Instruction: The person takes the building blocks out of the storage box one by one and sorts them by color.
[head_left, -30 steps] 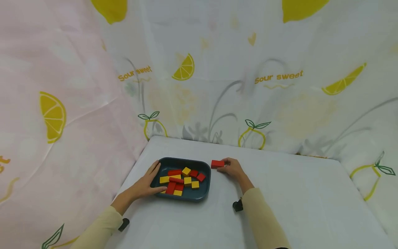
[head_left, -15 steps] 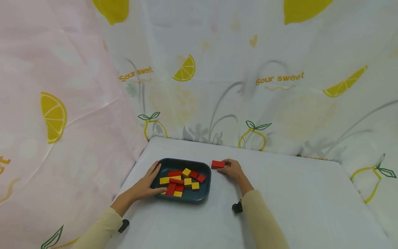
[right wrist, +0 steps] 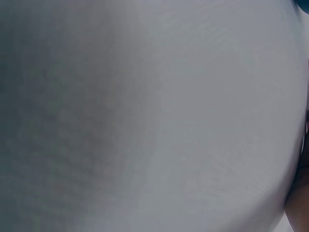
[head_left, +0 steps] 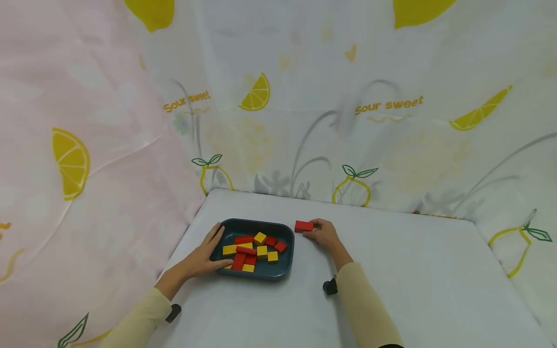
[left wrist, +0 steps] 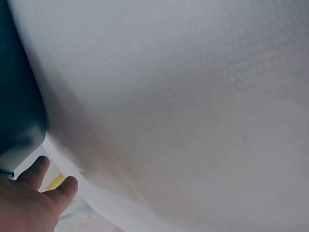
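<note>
A dark blue-grey tray stands on the white table, holding several red and yellow blocks. My left hand rests on the tray's left side, fingers stretched along that edge and thumb across the near corner. In the left wrist view, straight fingers lie beside the tray's wall. Just beyond the tray's right rim, my right hand pinches a red rectangular block by its right end. Only a sliver of the right hand shows in the right wrist view, at its edge.
A white cloth covers the table. Behind it hangs a lemon-print curtain, and another pale pink one closes off the left side. Small black devices sit at the left wrist and right wrist.
The hands, the tray and the pinched red block keep their places. The whole head view shifts only slightly.
</note>
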### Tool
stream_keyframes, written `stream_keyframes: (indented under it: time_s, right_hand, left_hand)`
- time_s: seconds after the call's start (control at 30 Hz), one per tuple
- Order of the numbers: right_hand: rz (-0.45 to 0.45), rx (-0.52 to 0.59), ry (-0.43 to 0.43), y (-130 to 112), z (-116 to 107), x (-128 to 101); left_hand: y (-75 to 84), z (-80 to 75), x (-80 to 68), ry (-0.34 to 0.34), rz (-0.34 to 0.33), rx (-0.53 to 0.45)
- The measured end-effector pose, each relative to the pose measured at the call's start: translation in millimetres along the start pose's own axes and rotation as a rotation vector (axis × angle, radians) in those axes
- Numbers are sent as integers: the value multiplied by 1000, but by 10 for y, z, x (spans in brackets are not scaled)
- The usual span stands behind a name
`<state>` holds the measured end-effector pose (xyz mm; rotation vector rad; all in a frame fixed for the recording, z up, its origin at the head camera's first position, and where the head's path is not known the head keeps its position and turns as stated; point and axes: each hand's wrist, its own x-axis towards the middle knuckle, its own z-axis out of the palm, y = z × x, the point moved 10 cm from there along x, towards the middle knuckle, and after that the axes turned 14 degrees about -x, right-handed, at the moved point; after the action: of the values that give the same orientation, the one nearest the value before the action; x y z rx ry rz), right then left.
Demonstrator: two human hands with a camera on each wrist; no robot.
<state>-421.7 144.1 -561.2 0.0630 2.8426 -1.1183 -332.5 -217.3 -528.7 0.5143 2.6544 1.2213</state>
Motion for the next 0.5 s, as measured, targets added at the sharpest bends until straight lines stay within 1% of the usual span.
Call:
stream_keyframes:
  time_s: [0.07,0.3,0.5]
  right_hand:
    - [12,-1,-5,6,-4,-1]
    - [5,8,-7,-25,-17,-3]
    - [22,20,-13,10,25,3]
  left_hand:
    - [-2,-5,12,0,2,4]
    - [-30,-19,53,-2,-12,-5]
    - [-57,-3,32,-4,-26,-26]
